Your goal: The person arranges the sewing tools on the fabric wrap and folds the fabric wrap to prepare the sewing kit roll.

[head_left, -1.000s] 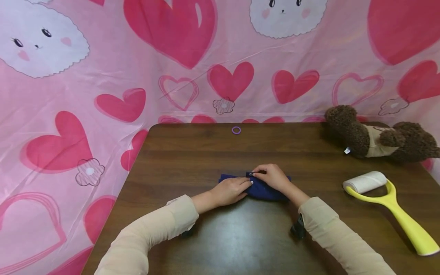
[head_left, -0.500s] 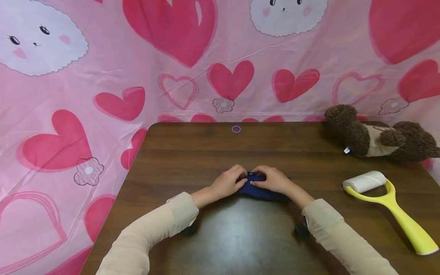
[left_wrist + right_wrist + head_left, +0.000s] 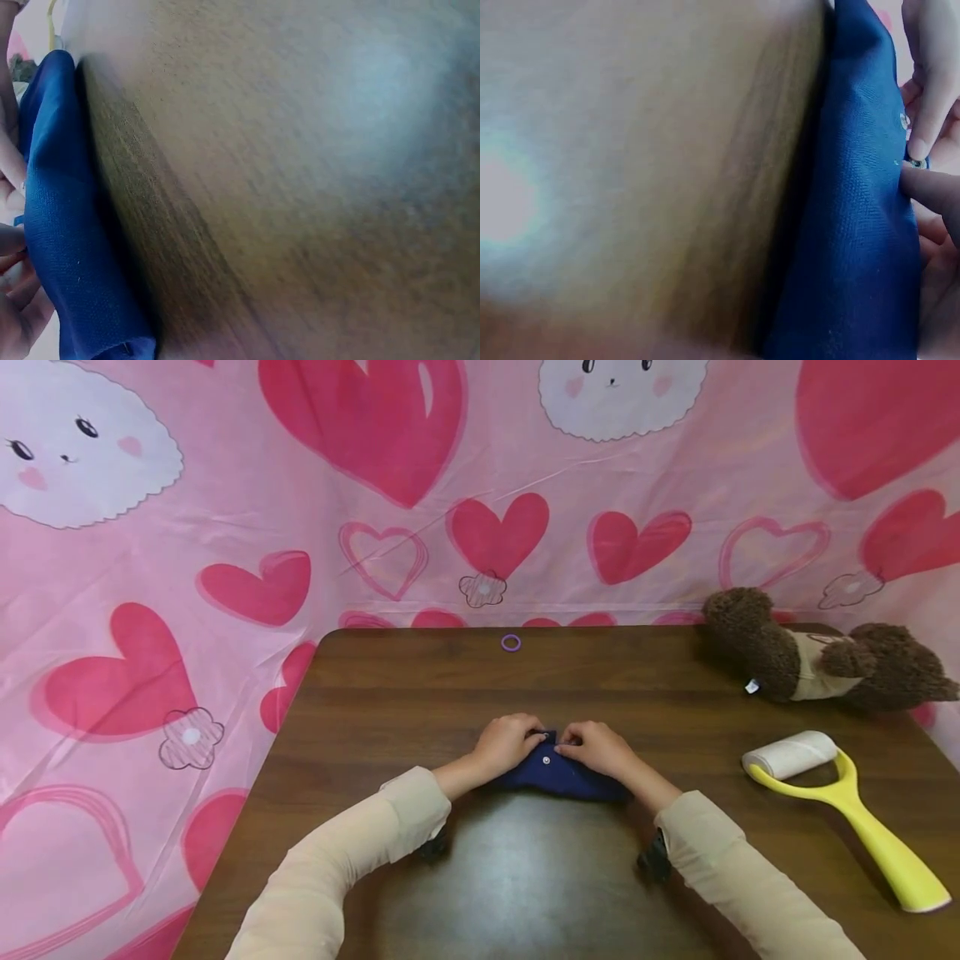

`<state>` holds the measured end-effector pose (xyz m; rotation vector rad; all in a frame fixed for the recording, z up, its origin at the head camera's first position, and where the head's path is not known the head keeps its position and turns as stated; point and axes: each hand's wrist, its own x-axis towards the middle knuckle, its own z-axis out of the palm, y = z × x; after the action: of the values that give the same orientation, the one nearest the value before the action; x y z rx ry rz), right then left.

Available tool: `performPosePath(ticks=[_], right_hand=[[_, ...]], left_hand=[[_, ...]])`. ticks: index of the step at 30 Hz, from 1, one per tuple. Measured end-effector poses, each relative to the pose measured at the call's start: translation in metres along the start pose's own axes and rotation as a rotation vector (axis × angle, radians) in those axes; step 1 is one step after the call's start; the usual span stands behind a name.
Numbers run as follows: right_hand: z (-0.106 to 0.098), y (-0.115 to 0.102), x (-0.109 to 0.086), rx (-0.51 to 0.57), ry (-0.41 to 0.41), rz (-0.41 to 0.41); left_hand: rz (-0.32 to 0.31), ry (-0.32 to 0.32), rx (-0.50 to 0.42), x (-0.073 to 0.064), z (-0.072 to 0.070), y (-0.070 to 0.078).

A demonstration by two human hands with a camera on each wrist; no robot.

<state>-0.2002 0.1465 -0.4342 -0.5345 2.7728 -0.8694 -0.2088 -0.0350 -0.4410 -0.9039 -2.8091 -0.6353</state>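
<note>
A folded dark blue cloth piece (image 3: 570, 783) with metal snap buttons lies on the table in front of me. One snap (image 3: 546, 760) shows on its upper face. My left hand (image 3: 504, 748) pinches a small tab at the far edge, where a second snap sits by the thumb. Just right of it, my right hand (image 3: 602, 752) pinches the same edge between thumb and fingers. The right wrist view has the left thumb against the snap (image 3: 917, 163) and the right thumb on the cloth beside it. Fingers behind the cloth are partly hidden.
A yellow-handled lint roller (image 3: 847, 793) lies to the right on the brown table (image 3: 390, 693). Behind it rests a brown plush bear (image 3: 780, 652). A purple ring (image 3: 511, 642) lies near the far edge. A pink heart-print curtain (image 3: 420, 560) stands behind the table.
My left hand has lifted off the front snap and shifted to the tab at the far edge. My right hand has moved slightly right of that tab, leaving the front snap uncovered.
</note>
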Motion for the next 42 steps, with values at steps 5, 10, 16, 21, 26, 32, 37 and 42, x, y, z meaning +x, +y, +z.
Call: performPosePath(ticks=[5, 10, 16, 21, 26, 32, 37, 42], right_hand=[[-0.004, 0.003, 0.008, 0.079, -0.043, -0.018], [-0.007, 0.004, 0.014, 0.111, -0.094, 0.025], [-0.005, 0.005, 0.02, 0.075, -0.139, 0.072], [-0.005, 0.003, 0.022, 0.077, -0.157, 0.12], [-0.003, 0.004, 0.022, 0.129, -0.164, 0.149], [-0.001, 0.005, 0.021, 0.161, -0.149, 0.141], [-0.002, 0.004, 0.02, 0.163, -0.156, 0.145], [-0.002, 0.004, 0.019, 0.154, -0.153, 0.137]], left_hand=[[0.038, -0.015, -0.045, 0.0, 0.0, -0.001], [0.097, -0.001, -0.076, -0.002, 0.0, -0.002], [0.208, 0.025, -0.025, -0.006, 0.0, -0.002], [0.297, 0.035, 0.013, -0.008, 0.0, -0.004], [0.373, 0.046, 0.014, -0.01, -0.001, -0.009], [0.403, 0.002, -0.008, -0.009, -0.003, -0.013], [0.351, -0.128, -0.049, -0.009, -0.007, -0.009], [0.275, -0.224, -0.066, -0.012, -0.009, -0.005]])
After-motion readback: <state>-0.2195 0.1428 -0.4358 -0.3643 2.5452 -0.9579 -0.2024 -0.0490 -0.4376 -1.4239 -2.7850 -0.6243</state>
